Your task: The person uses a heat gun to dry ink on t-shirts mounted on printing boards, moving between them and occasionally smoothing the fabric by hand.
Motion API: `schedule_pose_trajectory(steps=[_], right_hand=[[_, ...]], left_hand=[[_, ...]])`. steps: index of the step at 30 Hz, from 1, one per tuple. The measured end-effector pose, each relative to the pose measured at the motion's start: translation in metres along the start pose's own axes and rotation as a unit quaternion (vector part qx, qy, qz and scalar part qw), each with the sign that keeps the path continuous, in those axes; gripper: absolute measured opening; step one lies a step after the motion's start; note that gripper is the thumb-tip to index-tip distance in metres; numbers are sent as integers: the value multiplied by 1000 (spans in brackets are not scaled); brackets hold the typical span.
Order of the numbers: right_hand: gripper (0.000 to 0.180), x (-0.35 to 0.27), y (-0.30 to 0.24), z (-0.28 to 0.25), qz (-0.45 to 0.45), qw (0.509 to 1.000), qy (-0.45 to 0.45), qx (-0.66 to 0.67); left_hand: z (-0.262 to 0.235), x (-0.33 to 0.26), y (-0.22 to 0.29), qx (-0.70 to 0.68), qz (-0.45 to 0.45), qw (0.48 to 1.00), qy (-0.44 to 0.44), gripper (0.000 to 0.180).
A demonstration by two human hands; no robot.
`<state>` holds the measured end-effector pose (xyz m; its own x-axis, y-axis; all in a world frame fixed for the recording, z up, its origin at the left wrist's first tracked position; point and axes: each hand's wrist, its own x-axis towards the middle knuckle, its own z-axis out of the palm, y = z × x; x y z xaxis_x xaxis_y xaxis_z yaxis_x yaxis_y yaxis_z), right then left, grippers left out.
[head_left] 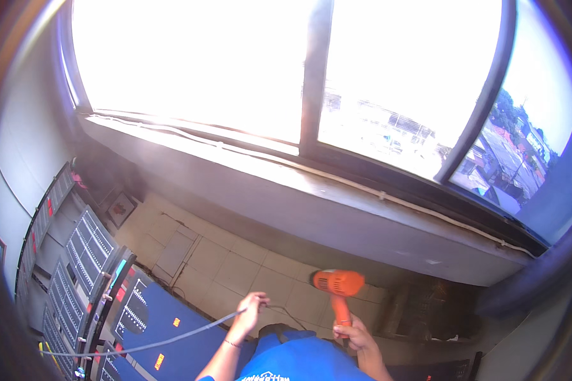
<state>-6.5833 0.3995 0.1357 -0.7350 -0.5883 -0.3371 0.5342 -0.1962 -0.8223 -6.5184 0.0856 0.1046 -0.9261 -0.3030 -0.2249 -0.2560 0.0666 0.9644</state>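
My right hand [359, 335] is closed round the handle of an orange pistol-shaped power tool [342, 284]. The tool is held up over the tiled floor, its dark vented end toward the left; its exact kind I cannot make out. My left hand [253, 306] pinches a grey cable [178, 336]. From there the cable sags away to the lower left, while a thinner dark stretch runs past my fingers toward my body. Whether it joins the tool is hidden.
On the left stand dark slotted racks [88, 244] and a blue panel [171, 327] with orange marks. A ledge [248, 168] carrying a white cable runs below bright windows. Beneath it lies a tiled floor [235, 263]. A dark object [429, 308] sits at the right.
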Motion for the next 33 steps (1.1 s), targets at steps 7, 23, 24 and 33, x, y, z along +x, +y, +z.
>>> schedule_pose_trajectory(steps=[7, 23, 24, 33], right_hand=[[74, 91, -22, 114, 3, 955, -192, -227], [79, 249, -6, 89, 46, 808, -361, -463], [78, 262, -22, 88, 96, 802, -350, -474], [76, 339, -100, 46, 107, 829, -251, -489]], left_hand=[[-28, -28, 3, -149, -4, 988, -44, 57], [-32, 27, -13, -429, 52, 862, 266, 50], [-36, 31, -14, -421, 66, 857, 289, 50], [-82, 114, 2, -376, 132, 831, 388, 44]])
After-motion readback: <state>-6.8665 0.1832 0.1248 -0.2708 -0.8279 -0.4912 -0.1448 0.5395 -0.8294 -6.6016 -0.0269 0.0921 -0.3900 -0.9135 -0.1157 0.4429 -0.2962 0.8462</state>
